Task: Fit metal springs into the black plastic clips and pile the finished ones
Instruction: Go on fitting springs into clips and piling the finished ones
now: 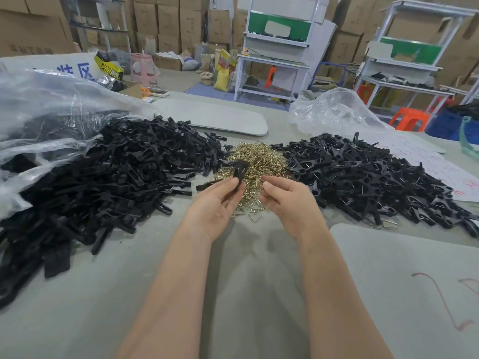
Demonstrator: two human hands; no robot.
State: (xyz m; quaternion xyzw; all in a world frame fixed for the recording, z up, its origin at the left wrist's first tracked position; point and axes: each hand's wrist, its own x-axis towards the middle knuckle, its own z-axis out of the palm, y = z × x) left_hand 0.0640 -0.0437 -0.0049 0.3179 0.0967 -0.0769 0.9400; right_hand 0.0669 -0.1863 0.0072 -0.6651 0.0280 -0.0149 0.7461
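Along the table's left edge, a heap of unsprung black clips point(108, 177) is spilling out of a clear plastic bag point(49, 110). My left hand point(217, 203) is pinching one black clip point(239, 172) over the brass springs point(256, 161) mid-table. My right hand point(287, 200) is curling loosely just beside it; I cannot tell whether it is gripping anything. The finished clips point(370, 177) are lying piled toward the right edge.
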